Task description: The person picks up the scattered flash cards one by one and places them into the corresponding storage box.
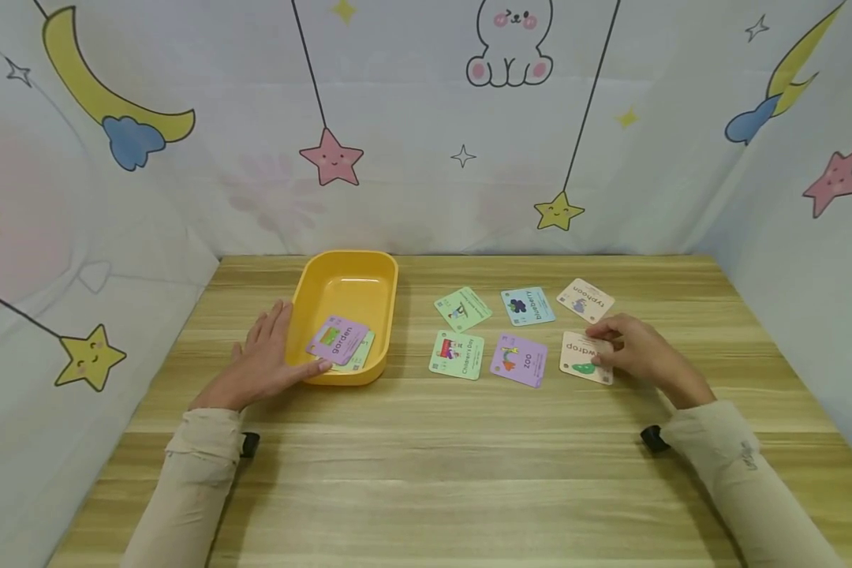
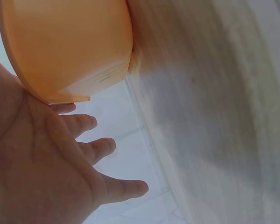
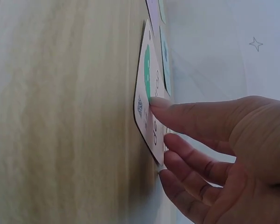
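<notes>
My left hand [image 1: 259, 359] rests against the near left side of a yellow plastic tray [image 1: 392, 315], fingers spread and straight. Its thumb lies over the near rim, by a purple "garden" card [image 1: 339, 339] that sits on a green card [image 1: 360, 359] inside. In the left wrist view, the palm lies along the tray's outer wall [image 2: 70, 46]. My right hand [image 1: 642, 351] pinches the edge of a cream "dewdrop" card [image 1: 581, 359]. The right wrist view shows the thumb on the face of that card [image 3: 146, 84], with the other fingers at its edge.
Beside the dewdrop card lie a purple "zoo" card [image 1: 519, 360] and a green "Children's Day" card [image 1: 457, 355]. Behind them are a cream "typhoon" card [image 1: 585, 300], a blue "blueberry" card [image 1: 528, 306] and another green card [image 1: 463, 308]. A printed curtain [image 1: 412, 205] borders the wooden table [image 1: 440, 465].
</notes>
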Available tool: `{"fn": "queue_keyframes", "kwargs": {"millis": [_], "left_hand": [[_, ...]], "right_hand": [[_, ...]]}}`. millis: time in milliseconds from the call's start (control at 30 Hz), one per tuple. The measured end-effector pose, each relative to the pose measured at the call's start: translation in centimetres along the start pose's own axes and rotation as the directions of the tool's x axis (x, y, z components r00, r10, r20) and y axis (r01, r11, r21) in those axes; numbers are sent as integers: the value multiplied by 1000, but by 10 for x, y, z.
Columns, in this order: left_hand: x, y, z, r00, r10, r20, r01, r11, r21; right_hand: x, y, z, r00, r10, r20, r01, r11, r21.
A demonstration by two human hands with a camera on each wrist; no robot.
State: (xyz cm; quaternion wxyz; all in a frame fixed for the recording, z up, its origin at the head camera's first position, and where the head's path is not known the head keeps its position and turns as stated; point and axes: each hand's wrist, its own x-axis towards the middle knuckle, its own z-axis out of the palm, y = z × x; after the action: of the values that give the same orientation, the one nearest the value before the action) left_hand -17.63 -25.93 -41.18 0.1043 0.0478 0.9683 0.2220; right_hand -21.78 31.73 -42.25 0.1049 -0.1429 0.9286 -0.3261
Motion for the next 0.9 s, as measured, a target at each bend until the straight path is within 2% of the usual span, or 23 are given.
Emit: {"fn": "queue_keyframes", "kwargs": {"millis": [300, 900], "left_hand": [[1, 0, 0, 1000, -1, 11, 1, 1000, -1], [0, 0, -1, 1000, 0, 8, 0, 1000, 1]], "right_hand": [[2, 0, -3, 1000, 26, -3, -26, 986, -162], [9, -4, -8, 997, 35, 62, -25, 989, -148]]}}
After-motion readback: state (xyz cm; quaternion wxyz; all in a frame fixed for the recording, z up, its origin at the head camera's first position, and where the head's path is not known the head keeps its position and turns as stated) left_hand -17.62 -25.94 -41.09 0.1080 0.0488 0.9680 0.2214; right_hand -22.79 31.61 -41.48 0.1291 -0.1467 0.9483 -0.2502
